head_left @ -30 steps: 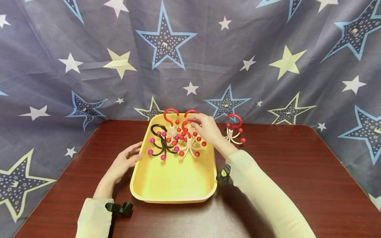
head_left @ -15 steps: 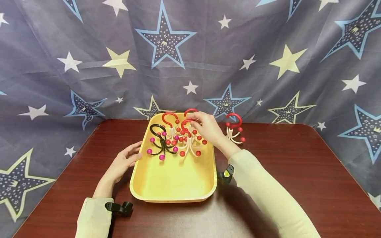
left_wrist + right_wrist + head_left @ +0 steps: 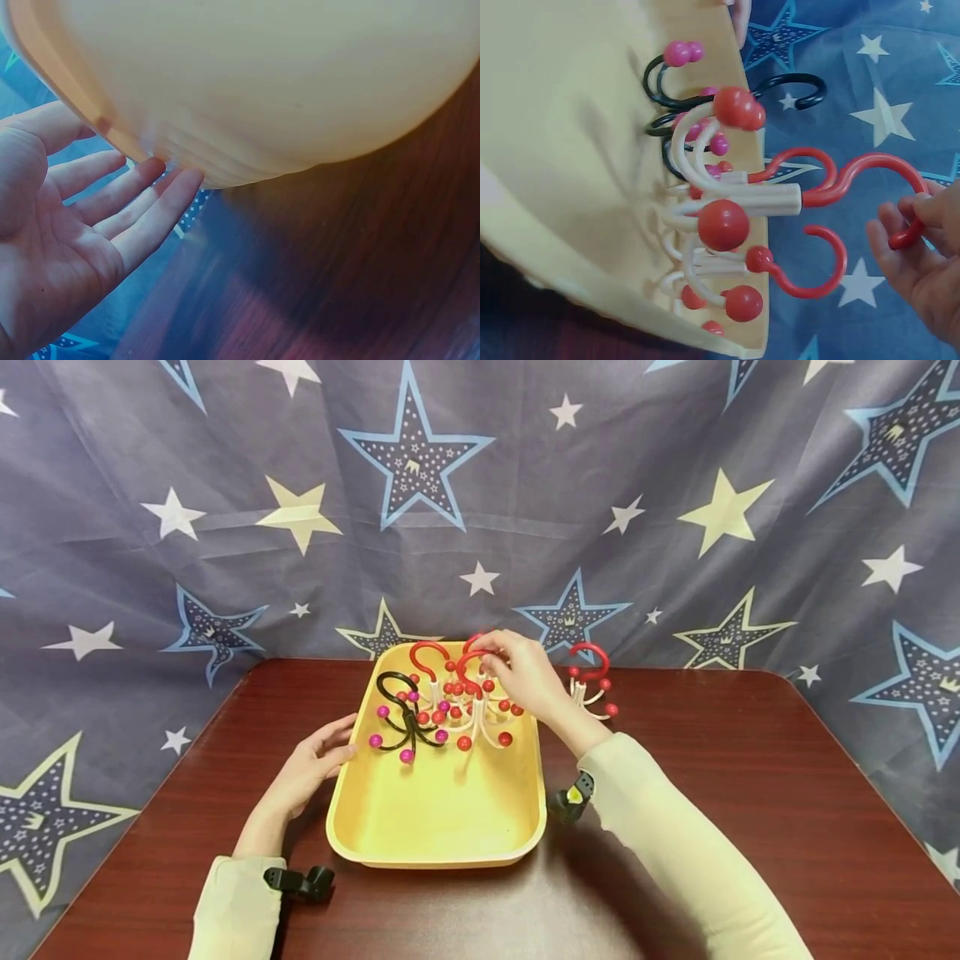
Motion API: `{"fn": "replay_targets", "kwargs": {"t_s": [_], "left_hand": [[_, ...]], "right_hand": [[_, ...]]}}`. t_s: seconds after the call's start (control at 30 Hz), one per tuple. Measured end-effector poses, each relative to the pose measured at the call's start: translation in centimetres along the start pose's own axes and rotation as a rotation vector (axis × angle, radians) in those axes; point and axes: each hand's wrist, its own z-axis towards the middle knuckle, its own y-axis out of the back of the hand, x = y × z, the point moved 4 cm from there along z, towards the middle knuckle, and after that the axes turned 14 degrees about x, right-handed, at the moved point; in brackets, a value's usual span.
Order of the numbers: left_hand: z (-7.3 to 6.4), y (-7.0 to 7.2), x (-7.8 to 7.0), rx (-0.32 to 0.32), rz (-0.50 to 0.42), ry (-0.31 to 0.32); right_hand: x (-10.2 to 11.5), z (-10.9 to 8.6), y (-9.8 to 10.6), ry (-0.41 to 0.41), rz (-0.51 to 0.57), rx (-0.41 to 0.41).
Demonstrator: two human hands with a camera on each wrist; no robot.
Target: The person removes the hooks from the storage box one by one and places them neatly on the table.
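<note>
In the head view my right hand pinches the red hook of a white multi-arm hanger with red ball tips. The right wrist view shows thumb and fingers on the end of that red hook. This hanger is over the yellow tray, in front of two similar red-and-white hangers standing at its back. To their left stands a black hanger with pink-purple balls. My left hand is at the tray's left side; in the left wrist view its extended fingers touch the outer wall.
Another red-and-white hanger stands on the dark wooden table, right of the tray. A grey star-patterned curtain hangs behind the table's back edge.
My right hand has risen slightly, and the white hanger it holds has tilted and lifted a little with it. My left hand stays at the tray.
</note>
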Motion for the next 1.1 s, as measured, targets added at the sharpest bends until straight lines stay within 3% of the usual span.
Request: {"fn": "replay_targets", "kwargs": {"t_s": [0.17, 0.53, 1.1], "left_hand": [[0.1, 0.0, -0.1, 0.001, 0.001, -0.006], [0.0, -0.2, -0.3, 0.009, -0.005, -0.009], [0.1, -0.1, 0.1, -0.001, 0.001, 0.006]], "right_hand": [[0.3, -0.1, 1.0, 0.004, 0.053, -0.018], [0.2, -1.9, 3.7, 0.014, -0.009, -0.033], [-2.2, -6.2, 8.6, -0.068, -0.064, -0.124]]}}
